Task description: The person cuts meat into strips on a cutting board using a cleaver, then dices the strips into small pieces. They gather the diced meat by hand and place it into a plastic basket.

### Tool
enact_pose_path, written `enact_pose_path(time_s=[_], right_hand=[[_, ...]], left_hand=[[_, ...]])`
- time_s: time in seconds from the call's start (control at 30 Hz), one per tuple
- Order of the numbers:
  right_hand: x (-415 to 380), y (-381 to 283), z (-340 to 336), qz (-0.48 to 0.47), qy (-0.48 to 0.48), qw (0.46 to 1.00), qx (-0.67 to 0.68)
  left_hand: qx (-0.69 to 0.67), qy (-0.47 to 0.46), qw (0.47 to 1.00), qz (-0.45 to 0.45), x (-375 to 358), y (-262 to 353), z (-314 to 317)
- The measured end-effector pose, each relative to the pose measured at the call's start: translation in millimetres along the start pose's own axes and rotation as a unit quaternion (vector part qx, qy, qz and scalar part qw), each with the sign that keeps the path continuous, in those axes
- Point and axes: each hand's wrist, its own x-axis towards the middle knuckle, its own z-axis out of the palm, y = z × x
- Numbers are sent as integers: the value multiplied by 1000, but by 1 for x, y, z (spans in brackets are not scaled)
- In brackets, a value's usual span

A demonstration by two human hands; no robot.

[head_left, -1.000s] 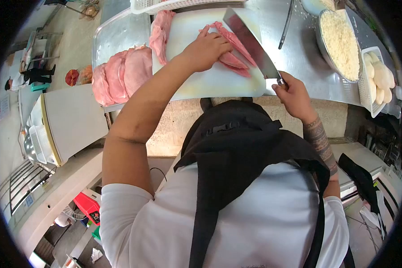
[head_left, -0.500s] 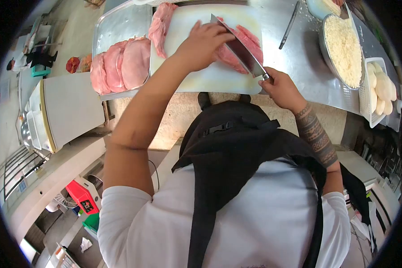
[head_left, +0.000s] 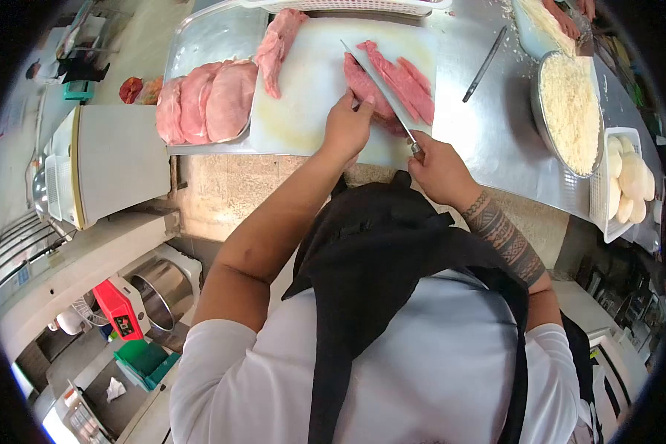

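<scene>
My right hand (head_left: 438, 169) is closed round the handle of a long knife (head_left: 383, 87), whose blade slants up and left across the cutting board (head_left: 296, 118). Left of the blade lies a piece of red meat (head_left: 364, 85), and my left hand (head_left: 347, 127) touches its near left edge, thumb and fingers bent against it. Cut strips of meat (head_left: 407, 80) lie to the right of the blade. Another long piece of meat (head_left: 277, 50) rests at the board's left edge.
A metal tray (head_left: 218, 48) with pale meat slabs stands left of the board. On the right are a sharpening rod (head_left: 485, 65), a bowl of crumbs (head_left: 570, 111) and a white basket (head_left: 610, 222) of pale rounded items. Another person's hand (head_left: 562, 18) is at the top right.
My left hand has moved from above the blade down to the meat's near edge. The knife now sits between the meat and the strips. The view has shifted slightly.
</scene>
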Motion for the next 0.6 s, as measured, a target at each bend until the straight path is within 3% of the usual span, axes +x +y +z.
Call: enact_pose_path(time_s=[0.2, 0.3, 0.47, 0.6], right_hand=[[1, 12, -8, 9, 0, 999, 51], [-4, 19, -8, 20, 68, 991, 117], [-21, 12, -30, 21, 47, 992, 118], [-23, 17, -36, 47, 48, 988, 142]], left_hand=[[25, 38, 999, 9, 1, 2, -12], [1, 38, 999, -16, 0, 11, -22], [-38, 46, 997, -46, 16, 1, -50], [11, 81, 997, 12, 46, 8, -71]])
